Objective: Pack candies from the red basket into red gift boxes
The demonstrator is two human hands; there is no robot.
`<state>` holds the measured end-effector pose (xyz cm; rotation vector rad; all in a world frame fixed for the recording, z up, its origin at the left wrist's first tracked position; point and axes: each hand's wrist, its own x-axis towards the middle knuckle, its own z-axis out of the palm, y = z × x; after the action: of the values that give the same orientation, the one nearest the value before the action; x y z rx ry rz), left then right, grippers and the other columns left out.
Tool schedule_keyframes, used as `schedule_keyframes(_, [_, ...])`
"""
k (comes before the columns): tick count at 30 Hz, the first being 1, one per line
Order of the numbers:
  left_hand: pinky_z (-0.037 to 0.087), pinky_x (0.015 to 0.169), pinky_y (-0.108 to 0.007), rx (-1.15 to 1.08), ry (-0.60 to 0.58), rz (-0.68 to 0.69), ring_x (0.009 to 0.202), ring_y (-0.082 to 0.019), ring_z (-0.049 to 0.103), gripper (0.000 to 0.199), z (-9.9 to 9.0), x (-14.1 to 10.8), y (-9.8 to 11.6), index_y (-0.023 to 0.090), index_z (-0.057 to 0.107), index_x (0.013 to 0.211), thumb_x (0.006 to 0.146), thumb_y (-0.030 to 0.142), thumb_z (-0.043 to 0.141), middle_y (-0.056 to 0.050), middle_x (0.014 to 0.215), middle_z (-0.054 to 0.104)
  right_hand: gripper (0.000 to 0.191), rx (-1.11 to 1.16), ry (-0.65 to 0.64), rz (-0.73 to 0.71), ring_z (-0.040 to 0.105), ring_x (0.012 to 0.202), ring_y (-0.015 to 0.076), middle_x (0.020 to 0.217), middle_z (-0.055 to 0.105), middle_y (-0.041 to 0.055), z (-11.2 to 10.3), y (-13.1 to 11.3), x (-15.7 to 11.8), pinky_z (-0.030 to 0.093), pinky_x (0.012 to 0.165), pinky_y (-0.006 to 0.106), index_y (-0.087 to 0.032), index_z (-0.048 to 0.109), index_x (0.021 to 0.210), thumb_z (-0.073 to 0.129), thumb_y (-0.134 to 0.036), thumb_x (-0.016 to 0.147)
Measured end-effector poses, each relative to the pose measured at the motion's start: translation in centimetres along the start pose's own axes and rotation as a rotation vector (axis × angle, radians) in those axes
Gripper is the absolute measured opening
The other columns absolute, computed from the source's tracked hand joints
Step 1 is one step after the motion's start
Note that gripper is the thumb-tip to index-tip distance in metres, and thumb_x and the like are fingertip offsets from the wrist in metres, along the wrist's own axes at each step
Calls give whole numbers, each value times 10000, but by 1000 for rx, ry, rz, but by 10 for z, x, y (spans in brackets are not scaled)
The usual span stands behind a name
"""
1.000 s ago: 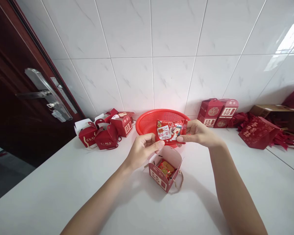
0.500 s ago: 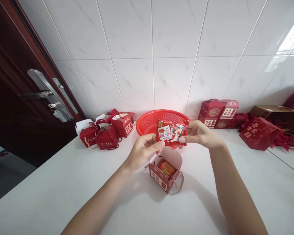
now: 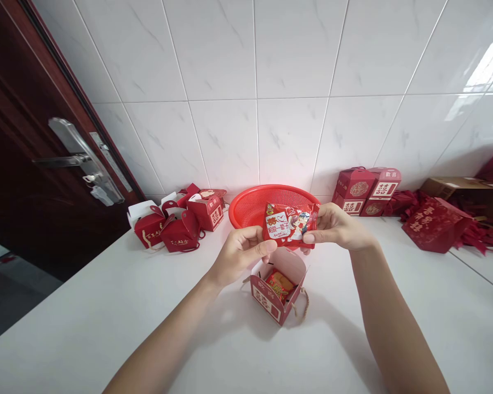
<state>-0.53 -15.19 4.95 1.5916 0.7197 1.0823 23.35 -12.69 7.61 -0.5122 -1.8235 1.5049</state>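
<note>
A red printed packet (image 3: 290,224) is held between my two hands, just above an open box. My left hand (image 3: 244,253) pinches its left edge with thumb and fingers. On the packet's right edge, my right hand (image 3: 336,227) is closed, thumb in front. Below them, the small red gift box (image 3: 267,300) stands on the white table with its top flaps up and rope handles at its sides. Inside it lies a red and orange wrapped packet (image 3: 280,284). Behind the hands sits a red plastic basket (image 3: 246,205), partly hidden by the packet.
Several red gift boxes (image 3: 181,232) stand at the left back of the table (image 3: 119,306). More are stacked (image 3: 355,183) at the right back. Farther right are a red hexagonal box (image 3: 435,224), red ribbons and a cardboard box (image 3: 456,189). A dark door (image 3: 20,109) is at left.
The packet has tilted slightly between my hands, and my right fingers have shifted a little on its edge. The box below has not moved noticeably.
</note>
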Motion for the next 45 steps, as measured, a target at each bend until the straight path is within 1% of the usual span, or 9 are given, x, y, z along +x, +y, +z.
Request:
schedule_keyframes(7, [472,598,-228,119,160,89,602,-119,560,337,2,-1,-5,164,616,656,790,432,770,7,625,616,304,21,47,19,656,665,152,794,732,45,-1,5,2,579,612,274,-142,753,910,886,-303,688])
schedule_keyframes(12, [520,781,-272,192,252,144,808,-175,651,217,5,-2,-8,173,710,844,836,388,739,-32,851,728,277,2,111,57,640,667,138,765,722,40,-1,5,4,549,628,247,-134,727,843,887,-293,683])
schedule_keyframes(25, [548,819,-287,320,280,247,864,-179,690,180,6,-2,-9,177,717,931,879,349,702,-34,926,748,233,-38,75,49,664,669,162,751,737,49,-2,6,4,535,642,275,-135,710,840,832,-314,754])
schedule_keyframes(30, [544,909,-354,639,544,530,1013,-206,647,316,5,-2,-15,202,667,1131,835,279,746,-72,1106,656,255,-123,142,84,674,659,173,740,734,40,3,2,6,554,648,298,-144,714,863,814,-357,765])
schedule_keyframes(32, [539,933,-367,701,541,598,1049,-212,637,294,8,-5,-14,211,659,1147,860,242,711,-77,1120,643,262,-204,243,104,695,686,194,768,743,46,11,-1,6,562,643,309,-153,713,871,801,-379,771])
schedule_keyframes(35, [524,990,-391,552,350,489,1158,-243,623,397,16,-10,-9,222,602,1283,896,281,673,-99,1241,641,227,-406,341,68,709,720,211,790,746,49,32,-9,8,567,640,312,-169,708,855,773,-377,792])
schedule_keyframes(39, [517,1025,-393,53,79,223,1228,-277,617,465,24,-13,-7,227,558,1353,924,377,651,-111,1343,635,115,-572,183,-46,710,838,191,919,756,38,59,-19,7,573,742,298,-208,710,930,643,-297,902])
schedule_keyframes(42, [529,1007,-363,-166,127,158,1198,-262,642,332,24,-11,-7,208,651,1233,951,379,620,-94,1272,692,128,-623,200,-89,703,864,184,963,754,34,64,-22,5,565,745,288,-218,709,984,598,-237,922])
schedule_keyframes(45, [554,974,-375,-303,182,100,1151,-261,669,295,20,-7,-5,191,703,1158,950,383,619,-92,1209,727,90,-626,311,-168,694,839,176,913,744,25,57,-22,4,563,744,282,-214,702,946,628,-243,905])
